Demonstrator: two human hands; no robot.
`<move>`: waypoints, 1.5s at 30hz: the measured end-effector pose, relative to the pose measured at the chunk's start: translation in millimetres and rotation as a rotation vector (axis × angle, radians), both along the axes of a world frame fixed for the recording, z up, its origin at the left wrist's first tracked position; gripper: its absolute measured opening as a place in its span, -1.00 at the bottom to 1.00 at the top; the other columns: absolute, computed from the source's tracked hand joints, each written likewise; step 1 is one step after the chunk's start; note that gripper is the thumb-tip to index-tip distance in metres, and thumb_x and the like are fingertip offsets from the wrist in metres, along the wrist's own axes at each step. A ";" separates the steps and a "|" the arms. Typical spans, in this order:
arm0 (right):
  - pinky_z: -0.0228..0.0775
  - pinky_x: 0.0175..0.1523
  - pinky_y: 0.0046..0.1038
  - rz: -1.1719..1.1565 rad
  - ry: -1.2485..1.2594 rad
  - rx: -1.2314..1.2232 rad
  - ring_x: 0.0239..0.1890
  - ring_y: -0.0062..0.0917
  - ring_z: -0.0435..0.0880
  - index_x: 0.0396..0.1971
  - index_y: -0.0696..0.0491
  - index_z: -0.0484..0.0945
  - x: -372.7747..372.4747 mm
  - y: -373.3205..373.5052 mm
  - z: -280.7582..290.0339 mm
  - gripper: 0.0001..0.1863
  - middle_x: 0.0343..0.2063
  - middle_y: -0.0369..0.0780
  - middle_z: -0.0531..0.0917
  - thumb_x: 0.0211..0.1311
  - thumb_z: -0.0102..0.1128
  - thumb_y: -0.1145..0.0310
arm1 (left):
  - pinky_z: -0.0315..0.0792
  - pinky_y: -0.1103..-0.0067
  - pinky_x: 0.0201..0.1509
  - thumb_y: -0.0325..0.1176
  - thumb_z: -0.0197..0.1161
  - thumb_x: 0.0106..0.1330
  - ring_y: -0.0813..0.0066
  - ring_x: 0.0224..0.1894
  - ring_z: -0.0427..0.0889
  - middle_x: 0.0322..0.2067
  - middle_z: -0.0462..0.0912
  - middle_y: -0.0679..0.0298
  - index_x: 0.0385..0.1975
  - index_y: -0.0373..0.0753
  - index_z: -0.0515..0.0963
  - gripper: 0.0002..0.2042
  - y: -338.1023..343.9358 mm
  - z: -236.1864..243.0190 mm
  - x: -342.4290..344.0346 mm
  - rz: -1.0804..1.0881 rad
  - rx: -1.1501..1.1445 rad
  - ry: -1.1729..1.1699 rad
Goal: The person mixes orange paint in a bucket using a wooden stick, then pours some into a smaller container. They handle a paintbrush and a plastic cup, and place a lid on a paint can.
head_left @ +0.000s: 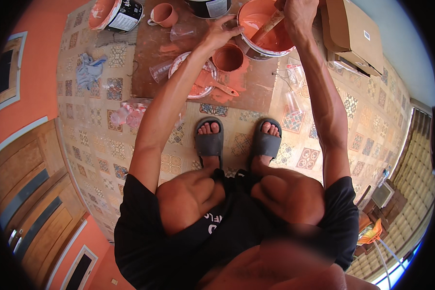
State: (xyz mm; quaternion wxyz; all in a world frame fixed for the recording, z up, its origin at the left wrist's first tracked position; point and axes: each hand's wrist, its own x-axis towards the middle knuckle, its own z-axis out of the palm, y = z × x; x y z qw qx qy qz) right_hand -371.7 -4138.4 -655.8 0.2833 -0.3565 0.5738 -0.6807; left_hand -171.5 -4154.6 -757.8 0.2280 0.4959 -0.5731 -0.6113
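Observation:
My right hand (299,17) grips a wooden stick (267,28) that dips into orange paint in a large bucket (261,51). My left hand (221,33) holds that bucket's left rim, fingers curved at its edge. Just below it is a small container of reddish paint (228,58). A paint-smeared lid (183,87) lies to the left, with an orange brush (219,86) across it. Clear plastic cups (162,71) lie beside these on a stained brown board (258,86).
Paint buckets (124,17) and an orange mug (163,15) stand at the back. A cardboard box (353,36) is at right, a grey rag (91,70) at left, plastic bottles (125,113) on the tiled floor (92,140). Wooden doors (26,183) line the left wall.

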 end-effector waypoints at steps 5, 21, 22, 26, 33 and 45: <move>0.12 -0.65 -0.51 -0.124 0.512 -0.005 -0.75 -0.68 0.32 -0.66 0.01 0.44 0.2 -0.3 -2.4 -0.53 -0.78 -0.36 0.38 0.52 0.19 0.17 | 0.57 0.48 0.09 -0.12 0.62 0.16 0.37 -0.05 0.69 -0.12 0.74 0.05 0.41 -0.23 0.39 -0.18 0.1 -1.6 0.8 0.004 -0.040 -0.014; 0.04 -0.64 -0.52 -0.053 -0.025 -0.231 -0.74 -0.70 0.24 -0.68 -0.01 0.35 -6.3 4.6 -1.5 -0.50 -0.76 -0.42 0.32 0.52 0.18 0.14 | 0.58 0.49 0.06 -0.17 0.60 0.20 0.40 -0.10 0.67 -0.14 0.72 0.10 0.40 -0.25 0.40 -0.22 0.5 0.7 0.3 0.001 -0.019 -0.027; 0.02 -0.62 -0.51 -0.042 0.103 -0.162 -0.73 -0.71 0.23 -0.67 0.00 0.37 -6.4 4.5 -1.1 -0.50 -0.76 -0.43 0.30 0.53 0.17 0.14 | 0.58 0.49 0.06 -0.17 0.60 0.20 0.40 -0.10 0.68 -0.14 0.72 0.10 0.40 -0.26 0.40 -0.22 1.3 1.4 0.4 0.003 -0.030 -0.007; 0.01 -0.58 -0.49 0.118 0.409 0.066 -0.68 -0.71 0.21 -0.65 0.04 0.41 -11.1 5.0 -1.7 -0.50 -0.75 -0.45 0.25 0.53 0.16 0.11 | 0.57 0.48 0.06 -0.17 0.60 0.20 0.39 -0.08 0.68 -0.13 0.72 0.08 0.40 -0.25 0.39 -0.22 1.6 2.6 0.0 0.008 -0.047 0.014; 0.06 -0.55 -0.51 -0.035 0.230 -0.057 -0.63 -0.73 0.25 -0.59 0.06 0.44 -18.1 10.5 -7.8 -0.57 -0.73 -0.44 0.26 0.52 0.18 0.19 | 0.57 0.49 0.07 -0.17 0.60 0.20 0.39 -0.07 0.67 -0.12 0.72 0.07 0.41 -0.25 0.39 -0.22 -0.2 -0.8 0.5 0.000 -0.025 -0.014; 0.09 -0.56 -0.43 0.131 0.336 0.199 -0.66 -0.69 0.25 -0.62 0.10 0.46 -2.5 10.1 -2.7 -0.53 -0.74 -0.40 0.33 0.50 0.20 0.16 | 0.56 0.49 0.07 -0.11 0.61 0.18 0.41 -0.07 0.66 -0.15 0.71 0.13 0.39 -0.23 0.42 -0.21 -1.2 -6.8 0.4 0.012 -0.002 0.038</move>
